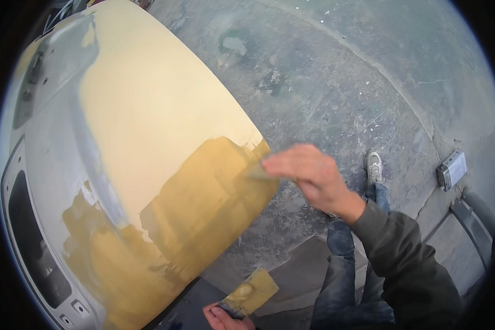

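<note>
A large car body panel [143, 71] with a smooth cream-yellow surface fills the left side. Darker, wet-looking yellow body filler [198, 187] covers its near part in broad overlapping strokes. My right hand [313, 173], somewhat blurred, is closed around a thin grey spreader [256, 172] at the panel's right edge, over the filler. Whether the blade touches the surface is hard to tell. Low in the view, my left hand [225, 320] grips one corner of a filler-smeared mixing board [265, 286]. A rounded dab of yellow filler [243, 291] lies on the board.
Bare grey metal with an oblong opening [33, 242] runs along the panel's far left. Stained concrete floor [324, 93] stretches to the right. A rectangular metal can [452, 169] stands there, near dark curved bars [473, 231]. My legs and a light shoe [374, 166] are below.
</note>
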The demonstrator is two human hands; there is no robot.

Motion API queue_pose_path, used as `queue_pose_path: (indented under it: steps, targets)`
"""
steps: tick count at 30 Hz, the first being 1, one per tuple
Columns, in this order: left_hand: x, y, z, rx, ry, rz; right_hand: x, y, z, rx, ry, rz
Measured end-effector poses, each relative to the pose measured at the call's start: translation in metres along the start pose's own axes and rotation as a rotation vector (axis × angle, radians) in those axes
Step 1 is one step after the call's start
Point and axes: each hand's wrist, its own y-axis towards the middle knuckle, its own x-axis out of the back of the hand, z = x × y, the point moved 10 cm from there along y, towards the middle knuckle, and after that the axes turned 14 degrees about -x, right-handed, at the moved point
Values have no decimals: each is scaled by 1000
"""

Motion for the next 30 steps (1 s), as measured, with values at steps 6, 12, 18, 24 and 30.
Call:
queue_pose_path:
  steps: [6,12,18,24,30]
  targets:
    - [-13,1,-16,-33,172,61,-3,80,-22,43,23,-20]
    - [-13,3,-11,-33,215,60,-18,73,-24,65,33,49]
    - [-15,3,-6,-12,181,34,-21,23,-12,39,14,36]
    - [-18,2,-10,2,158,6,-14,-10,-15,6,67,42]
    - [-19,-6,-8,47,117,-29,2,72,-51,47,6,-75]
